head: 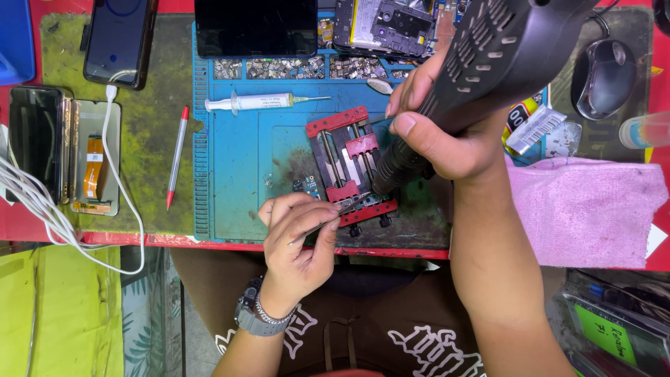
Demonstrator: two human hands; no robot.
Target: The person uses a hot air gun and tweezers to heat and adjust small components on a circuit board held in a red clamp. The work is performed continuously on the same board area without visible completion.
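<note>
Bench shot: left hand (296, 234) had its fingers pinched shut on a pair of metal tweezers (333, 215), tips resting at the small circuit board (363, 200) clamped in the red board holder (349, 167), which sat mid blue mat (237, 174) on the counter. Right hand (447, 136) was wrapped tight around a black hot air gun (488, 63), nozzle angled down and just abt touching the same spot on the board. So imo this was the heating step, w/ tweezers parked on a part. Couldn't tell which component, too tiny. Next move prob calls for a steady nozzle and a light lift w/ the tweezers once it loosens, no yanking or pads go.

Counts, fwiw:
- 1 board holder, 1 board in it, plus 1 little blue board (310, 186) loose just left of it
- 1 syringe (262, 102) on the mat
- 1 red-tipped pen (176, 157) on the green pad
- 1 dark phone (120, 40) top left, plugged into a white cable (112, 139)
- 1 opened phone (384, 24) w/ guts showing at the top, 1 black screen (255, 26) beside it
- 1 mouse (604, 77), 1 pink cloth (583, 209) right side
</note>
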